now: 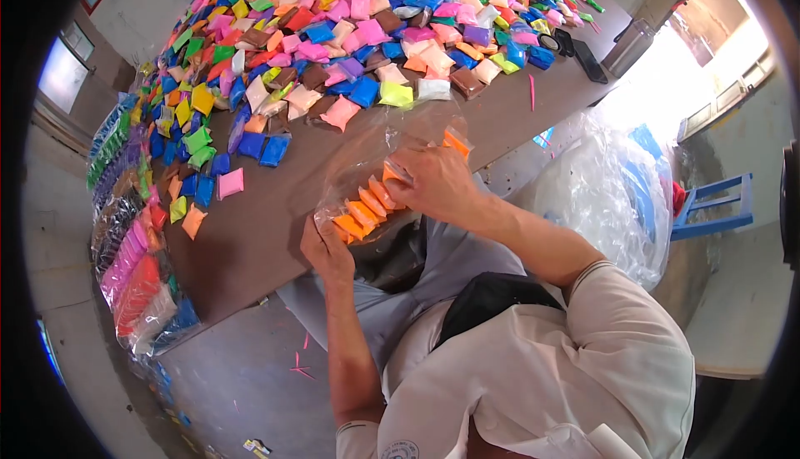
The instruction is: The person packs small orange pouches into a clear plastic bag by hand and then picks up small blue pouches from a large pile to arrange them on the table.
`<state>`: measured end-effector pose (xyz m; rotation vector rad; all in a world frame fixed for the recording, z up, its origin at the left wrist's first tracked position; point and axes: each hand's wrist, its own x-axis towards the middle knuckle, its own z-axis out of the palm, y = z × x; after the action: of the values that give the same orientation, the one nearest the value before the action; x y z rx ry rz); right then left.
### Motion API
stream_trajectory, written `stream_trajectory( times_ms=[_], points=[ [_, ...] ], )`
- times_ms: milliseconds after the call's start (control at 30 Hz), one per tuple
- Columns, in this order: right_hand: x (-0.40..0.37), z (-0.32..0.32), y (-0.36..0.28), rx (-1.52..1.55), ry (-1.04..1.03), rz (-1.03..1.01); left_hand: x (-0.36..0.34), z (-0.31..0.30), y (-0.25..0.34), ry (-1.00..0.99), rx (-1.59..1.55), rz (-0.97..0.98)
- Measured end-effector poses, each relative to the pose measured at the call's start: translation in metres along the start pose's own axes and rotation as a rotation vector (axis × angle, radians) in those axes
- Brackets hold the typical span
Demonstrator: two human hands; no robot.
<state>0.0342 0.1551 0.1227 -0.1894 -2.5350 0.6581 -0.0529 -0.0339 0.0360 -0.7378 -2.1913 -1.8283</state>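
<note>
A clear plastic bag (346,177) lies over the table's front edge with a row of small orange packets (363,213) along its near side. My left hand (328,246) is closed on the bag's left edge, thumb up beside the leftmost packets. Over the right part of the row, my right hand (440,182) has its fingers bent down and pinched on an orange packet (395,173). One more orange packet (456,143) shows just beyond that hand. The right fingertips are partly hidden behind the knuckles.
A big heap of coloured packets (358,34) covers the back of the brown table (250,255). Filled bags (137,284) hang along its left side. A metal bottle (631,46) and a phone (590,60) stand at the right end, near a large plastic sack (596,200) and a blue stool (717,209).
</note>
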Motion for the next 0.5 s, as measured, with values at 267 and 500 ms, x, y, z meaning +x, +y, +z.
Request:
stream_trajectory(
  times_ms=[267, 500],
  points=[
    [0.017, -0.014, 0.003, -0.011, -0.231, -0.061, -0.002, -0.004, -0.004, -0.028, 0.011, -0.036],
    [0.011, 0.005, 0.017, -0.107, -0.23, -0.178, -0.001, -0.003, -0.009, -0.019, 0.005, -0.01]
  ],
)
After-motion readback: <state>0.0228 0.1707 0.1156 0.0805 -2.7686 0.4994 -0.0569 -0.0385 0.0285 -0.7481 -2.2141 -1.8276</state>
